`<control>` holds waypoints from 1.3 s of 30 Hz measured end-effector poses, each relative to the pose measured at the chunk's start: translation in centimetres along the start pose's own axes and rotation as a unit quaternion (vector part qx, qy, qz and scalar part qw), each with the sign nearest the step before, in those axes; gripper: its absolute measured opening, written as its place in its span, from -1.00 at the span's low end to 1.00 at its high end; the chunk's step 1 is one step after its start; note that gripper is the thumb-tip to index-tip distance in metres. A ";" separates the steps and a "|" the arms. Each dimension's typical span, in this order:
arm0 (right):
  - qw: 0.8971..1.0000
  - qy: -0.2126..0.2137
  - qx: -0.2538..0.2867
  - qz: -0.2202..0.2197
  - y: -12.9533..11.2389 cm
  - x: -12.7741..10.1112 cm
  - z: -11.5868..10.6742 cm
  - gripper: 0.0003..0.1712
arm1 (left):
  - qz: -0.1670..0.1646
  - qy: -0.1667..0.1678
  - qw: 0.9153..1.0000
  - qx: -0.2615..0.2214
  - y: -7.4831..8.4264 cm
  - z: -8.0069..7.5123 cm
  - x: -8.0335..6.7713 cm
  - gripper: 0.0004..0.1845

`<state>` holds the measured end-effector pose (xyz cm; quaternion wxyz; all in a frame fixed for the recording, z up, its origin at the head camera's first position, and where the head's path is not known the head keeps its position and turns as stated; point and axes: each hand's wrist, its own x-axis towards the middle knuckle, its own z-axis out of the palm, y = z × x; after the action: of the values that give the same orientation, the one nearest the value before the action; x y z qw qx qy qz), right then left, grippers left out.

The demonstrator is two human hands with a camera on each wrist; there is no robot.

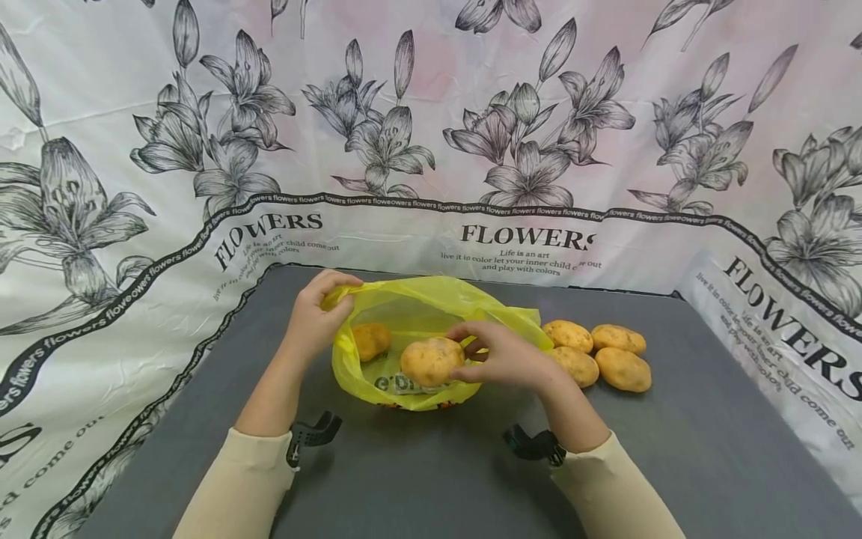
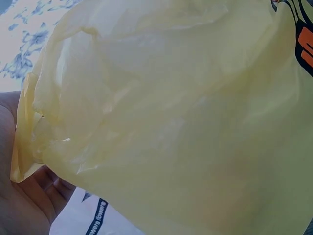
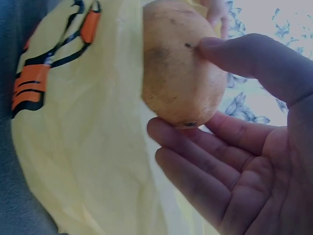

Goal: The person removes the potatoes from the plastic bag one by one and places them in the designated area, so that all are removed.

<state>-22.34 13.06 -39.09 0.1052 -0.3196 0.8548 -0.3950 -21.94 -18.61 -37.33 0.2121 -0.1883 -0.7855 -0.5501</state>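
Observation:
A yellow plastic bag [image 1: 438, 292] lies with its mouth spread wide between my hands. My left hand [image 1: 319, 311] pinches the bag's left rim; in the left wrist view the bag's film [image 2: 146, 122] fills most of the picture. Over the bag's opening, my right hand [image 1: 501, 353] holds a potato [image 1: 431, 361] between thumb and fingers. From the right wrist, this potato [image 3: 181, 63] shows partly behind the bag's near edge. Another potato [image 1: 371, 340] sits inside the bag at the left.
Several potatoes [image 1: 622, 369] lie grouped on the grey tabletop [image 1: 431, 479] just right of the bag. A white flower-printed sheet [image 1: 404, 165] hangs behind the table and along its sides. Dark straps [image 1: 313, 433] circle both wrists.

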 end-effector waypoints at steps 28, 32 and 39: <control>0.997 0.050 0.004 0.051 2.4 -6.0 -2.9 -0.36 | 0.002 -0.001 1.000 -0.001 -0.7 -0.1 0.2 -0.75; 0.997 0.054 0.009 0.052 3.0 -6.9 -3.2 -0.38 | 0.010 0.001 1.000 -0.002 -2.7 0.0 0.6 -0.75; 0.997 0.051 0.025 0.060 3.6 -8.6 -3.9 -0.38 | 0.006 0.008 1.000 0.002 -3.4 0.1 0.8 -0.73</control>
<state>-19.12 22.61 -39.79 0.0928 -0.2445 0.8664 -0.4253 -24.39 -19.60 -39.57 0.2220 -0.1876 -0.7837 -0.5490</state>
